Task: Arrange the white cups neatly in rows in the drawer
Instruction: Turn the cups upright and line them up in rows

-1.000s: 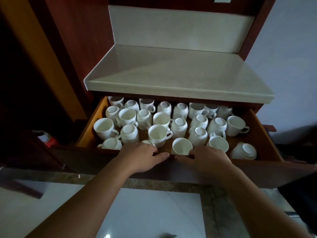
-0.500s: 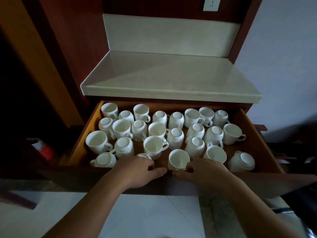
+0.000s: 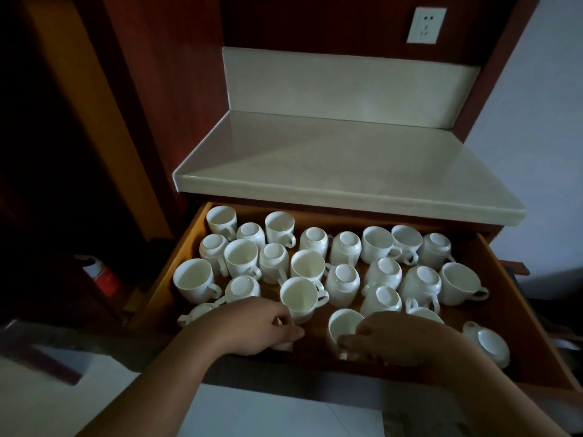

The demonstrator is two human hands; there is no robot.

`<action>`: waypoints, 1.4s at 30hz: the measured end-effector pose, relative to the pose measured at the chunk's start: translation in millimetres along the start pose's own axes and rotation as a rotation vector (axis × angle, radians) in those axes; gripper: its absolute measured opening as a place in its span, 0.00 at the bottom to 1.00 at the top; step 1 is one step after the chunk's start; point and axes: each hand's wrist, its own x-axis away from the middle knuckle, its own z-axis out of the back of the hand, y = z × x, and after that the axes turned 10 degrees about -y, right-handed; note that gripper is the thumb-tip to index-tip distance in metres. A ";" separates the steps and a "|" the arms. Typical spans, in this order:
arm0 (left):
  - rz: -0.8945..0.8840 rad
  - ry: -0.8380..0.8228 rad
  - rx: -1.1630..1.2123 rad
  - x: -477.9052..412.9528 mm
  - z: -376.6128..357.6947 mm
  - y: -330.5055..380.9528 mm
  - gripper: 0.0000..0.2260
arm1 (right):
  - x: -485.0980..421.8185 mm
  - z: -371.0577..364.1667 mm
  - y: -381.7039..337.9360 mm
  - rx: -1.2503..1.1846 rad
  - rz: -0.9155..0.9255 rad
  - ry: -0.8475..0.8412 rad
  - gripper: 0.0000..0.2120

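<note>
The room was dim. A dark reddish wooden cabinet (image 3: 176, 89) framed a pale stone counter (image 3: 347, 165) with a matching backsplash and a white wall socket (image 3: 422, 25) above it. Beneath the counter the drawer (image 3: 501, 279) stood pulled out, its orange wood floor crowded with white cups (image 3: 243, 258). Some were upright and some mouth-down, with handles pointing every way and the lines ragged, so the arranging looked barely begun. Both hands worked at the front edge, probably because the near row was easiest to reach and square first. The right hand (image 3: 400, 339) had its fingers curled round the near side of a tilted cup (image 3: 342, 324), whose mouth tipped toward the camera, seemingly so it could be stood straight. The left hand (image 3: 252, 326) lay curled over a hidden cup (image 3: 283, 346) just in front of an upright cup (image 3: 299, 298). Only slivers of white showed under the fingers, and the hand appeared to grip it. An overturned cup (image 3: 487, 343) sat apart at the front right. Pale floor tiles (image 3: 252, 414) showed below, and a red and white container (image 3: 105, 275) stood in shadow to the left.
</note>
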 end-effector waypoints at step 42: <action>0.065 0.616 -0.291 -178.2 145.2 -213.6 0.22 | -294.1 132.5 -174.0 -0.077 -0.084 0.352 0.29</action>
